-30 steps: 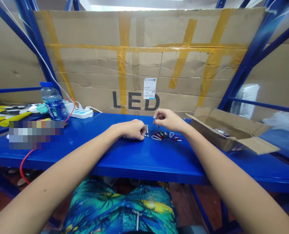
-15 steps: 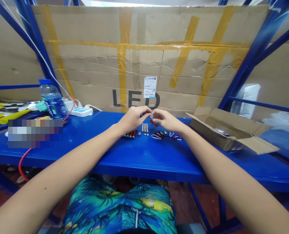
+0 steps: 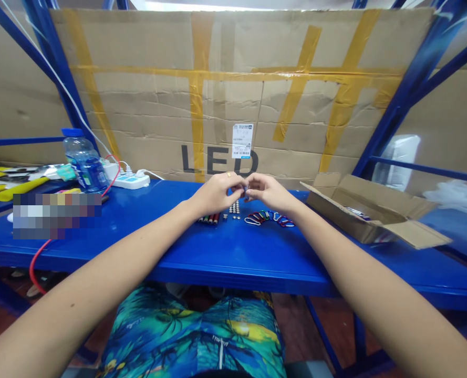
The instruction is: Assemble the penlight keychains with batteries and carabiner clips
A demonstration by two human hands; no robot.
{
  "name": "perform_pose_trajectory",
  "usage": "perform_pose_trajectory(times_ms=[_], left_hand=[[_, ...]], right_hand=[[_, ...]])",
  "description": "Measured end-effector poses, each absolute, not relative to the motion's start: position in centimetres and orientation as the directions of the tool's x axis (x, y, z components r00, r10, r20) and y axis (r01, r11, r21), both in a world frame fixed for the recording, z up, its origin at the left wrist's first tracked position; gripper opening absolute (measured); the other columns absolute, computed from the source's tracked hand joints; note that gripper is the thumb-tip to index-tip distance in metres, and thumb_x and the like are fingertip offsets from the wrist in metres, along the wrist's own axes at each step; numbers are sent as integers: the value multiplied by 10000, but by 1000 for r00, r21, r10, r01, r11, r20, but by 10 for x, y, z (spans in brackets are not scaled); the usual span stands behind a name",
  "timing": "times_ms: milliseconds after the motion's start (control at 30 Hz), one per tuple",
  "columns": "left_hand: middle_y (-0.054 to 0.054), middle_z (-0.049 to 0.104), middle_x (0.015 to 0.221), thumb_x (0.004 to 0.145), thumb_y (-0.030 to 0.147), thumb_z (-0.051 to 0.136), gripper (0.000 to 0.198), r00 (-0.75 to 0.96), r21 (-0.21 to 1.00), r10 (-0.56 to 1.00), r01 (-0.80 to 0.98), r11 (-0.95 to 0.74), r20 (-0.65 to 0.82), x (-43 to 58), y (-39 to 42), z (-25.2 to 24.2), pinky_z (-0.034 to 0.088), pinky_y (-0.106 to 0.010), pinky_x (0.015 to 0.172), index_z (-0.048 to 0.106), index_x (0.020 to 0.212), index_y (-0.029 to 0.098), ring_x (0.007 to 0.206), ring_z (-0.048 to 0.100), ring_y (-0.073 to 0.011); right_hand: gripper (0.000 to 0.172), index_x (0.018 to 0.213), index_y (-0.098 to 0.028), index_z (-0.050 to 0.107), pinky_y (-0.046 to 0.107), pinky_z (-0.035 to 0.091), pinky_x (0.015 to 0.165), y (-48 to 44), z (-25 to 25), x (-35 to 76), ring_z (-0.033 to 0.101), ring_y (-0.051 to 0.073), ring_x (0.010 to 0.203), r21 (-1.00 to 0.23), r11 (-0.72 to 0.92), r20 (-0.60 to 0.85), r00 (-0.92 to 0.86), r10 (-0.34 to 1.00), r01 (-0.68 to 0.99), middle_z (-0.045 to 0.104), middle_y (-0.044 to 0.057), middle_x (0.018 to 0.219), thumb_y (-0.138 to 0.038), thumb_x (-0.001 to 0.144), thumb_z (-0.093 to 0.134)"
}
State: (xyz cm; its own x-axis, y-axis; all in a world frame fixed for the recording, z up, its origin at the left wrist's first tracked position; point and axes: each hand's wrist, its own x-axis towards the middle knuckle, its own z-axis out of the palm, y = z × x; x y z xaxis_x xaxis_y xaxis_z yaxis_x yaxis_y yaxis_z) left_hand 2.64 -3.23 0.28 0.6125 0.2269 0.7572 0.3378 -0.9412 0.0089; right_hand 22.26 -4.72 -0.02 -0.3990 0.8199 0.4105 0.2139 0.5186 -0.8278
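Above the middle of the desk (image 3: 233,252), left hand (image 3: 219,191) and right hand (image 3: 270,190) meet, fingers bent, fingertips close together. Right hand: thumb and fingers drawn in to a narrow pinch on a small greyish piece (image 3: 246,191); details too small to make out. Left hand: fingertips at the same piece, thumb a little apart from the fingers; whether it grips or only touches, cannot tell. Ring on one of its fingers.

Below the hands, small metal parts (image 3: 234,209) in close rows, a few loose ones at the near end. Left of these, slim coloured tubes (image 3: 213,219) side by side, red and green among them; left hand covers their far ends. Under the right hand, carabiners (image 3: 270,216) of several colours fanned in an arc.

Farther right, open cardboard box (image 3: 339,214), flaps spread, shiny items inside. Left side: blue-capped bottle (image 3: 84,168) near a white power strip (image 3: 131,181), yellow-handled tools (image 3: 22,190) beyond; a pixelated patch hides what lies in front. Large taped cardboard sheet (image 3: 158,121), lettered "LED", closes off the back.
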Motion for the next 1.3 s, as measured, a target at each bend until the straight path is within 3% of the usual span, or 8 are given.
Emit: perform_pose_trajectory(times_ms=[167, 233, 400, 533, 867, 1000, 1300], left_hand=[[-27, 668, 807, 832, 141, 516, 128, 584, 97, 310, 366, -925, 751, 25, -32, 3, 447, -267, 665, 632, 879, 166, 712, 579, -126], [-26, 659, 782, 808, 133, 514, 135, 612, 78, 329, 399, -913, 719, 23, -30, 4, 442, -281, 684, 636, 855, 166, 726, 570, -138], [-43, 667, 772, 789, 167, 537, 171, 799, -26, 383, 445, -895, 463, 18, -29, 4, 432, -323, 742, 705, 815, 184, 784, 557, -179], [-51, 683, 781, 791, 208, 585, 166, 871, -50, 409, 437, -898, 271, 19, -33, 1, 424, -330, 739, 746, 830, 203, 807, 558, -197], [-63, 740, 910, 808, 173, 601, 206, 875, -75, 458, 473, -878, 156, 23, -33, -1, 448, -315, 782, 755, 943, 194, 881, 622, -205], [-69, 739, 957, 815, 192, 600, 226, 865, -8, 490, 494, -870, 111, 21, -29, -2, 455, -295, 766, 740, 992, 187, 870, 637, -194], [-37, 700, 852, 749, 212, 598, 169, 828, 113, 558, 550, -828, 57, 20, -33, 1, 407, -264, 608, 694, 883, 175, 705, 588, -150]], right_hand=[[173, 793, -217, 514, 386, 514, 839, -39, -5, 228, 619, 188, 843, -717, 647, 511, -434, 742, 262, 628, 15, 818, -131, 703, 634], [157, 795, -215, 526, 387, 507, 833, -36, -7, 230, 617, 192, 841, -646, 682, 528, -446, 723, 342, 635, 19, 827, -101, 703, 582], [212, 780, -206, 556, 378, 500, 824, -33, -9, 233, 623, 198, 847, -510, 712, 546, -458, 701, 482, 649, 28, 833, -36, 671, 492], [205, 762, -209, 546, 372, 503, 831, -37, -7, 232, 632, 199, 859, -498, 704, 540, -455, 708, 506, 662, 33, 837, -29, 678, 496], [224, 764, -206, 540, 364, 510, 808, -39, -7, 230, 643, 201, 849, -509, 685, 528, -438, 727, 521, 674, 35, 836, -21, 646, 495], [241, 770, -207, 535, 351, 506, 792, -37, -7, 231, 639, 196, 845, -514, 673, 517, -435, 738, 531, 674, 33, 844, -16, 632, 485], [245, 772, -205, 525, 333, 486, 762, -39, -7, 230, 619, 195, 828, -483, 646, 469, -447, 761, 592, 671, 35, 845, -17, 623, 478]])
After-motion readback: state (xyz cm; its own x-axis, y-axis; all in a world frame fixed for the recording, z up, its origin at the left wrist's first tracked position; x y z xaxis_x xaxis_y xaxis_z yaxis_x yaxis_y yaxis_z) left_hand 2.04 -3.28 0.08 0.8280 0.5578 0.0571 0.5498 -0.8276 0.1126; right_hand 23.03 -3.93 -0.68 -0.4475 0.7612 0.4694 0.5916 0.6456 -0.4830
